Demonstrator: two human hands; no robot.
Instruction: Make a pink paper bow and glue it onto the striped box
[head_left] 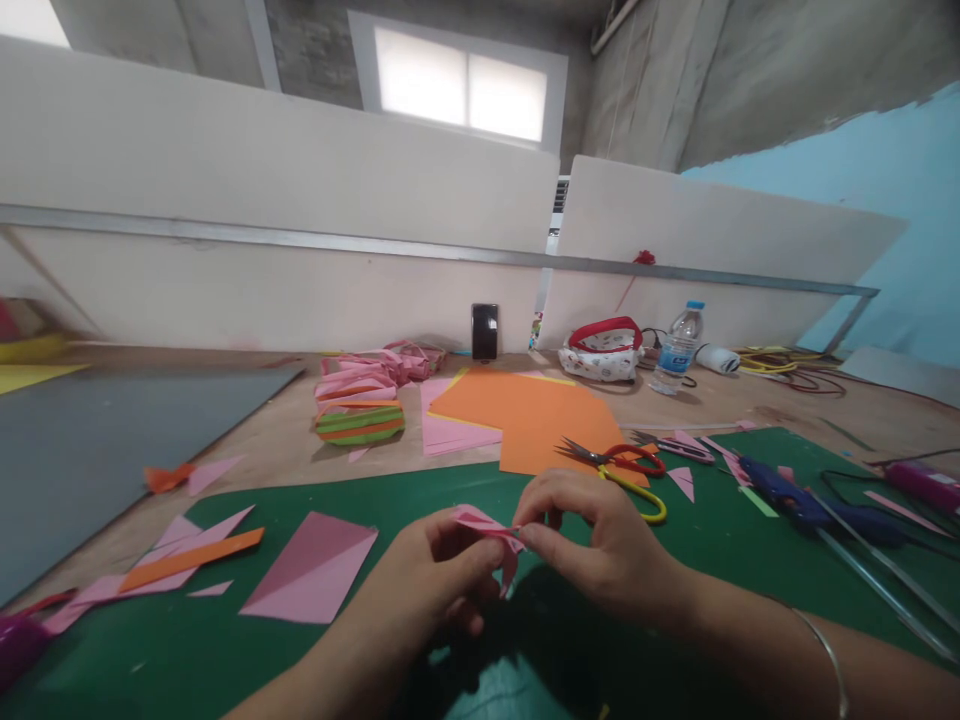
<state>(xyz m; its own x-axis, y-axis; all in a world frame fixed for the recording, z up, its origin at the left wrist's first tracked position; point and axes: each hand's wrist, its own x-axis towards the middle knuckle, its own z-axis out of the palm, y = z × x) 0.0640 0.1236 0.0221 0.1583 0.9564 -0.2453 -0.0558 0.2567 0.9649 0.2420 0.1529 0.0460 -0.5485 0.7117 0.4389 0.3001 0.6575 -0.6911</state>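
Observation:
Between my two hands is a small folded piece of pink paper (480, 520), held above the green mat (420, 490). My left hand (450, 570) pinches it from the left, thumb on top, with a strip of it hanging below. The thumb and forefinger of my right hand (570, 520) close on its right end. A flat pink paper sheet (311, 568) lies on the mat to the left of my left hand. Just beyond my right hand rest scissors (634, 463) with red and yellow handles.
Pink and orange paper scraps (191, 560) lie at left. Orange sheets (525, 410), a green-and-orange striped item (360, 423) and a phone (485, 332) are farther back. At right are a blue glue gun (795, 495), a water bottle (680, 348) and a white-and-red pouch (600, 352).

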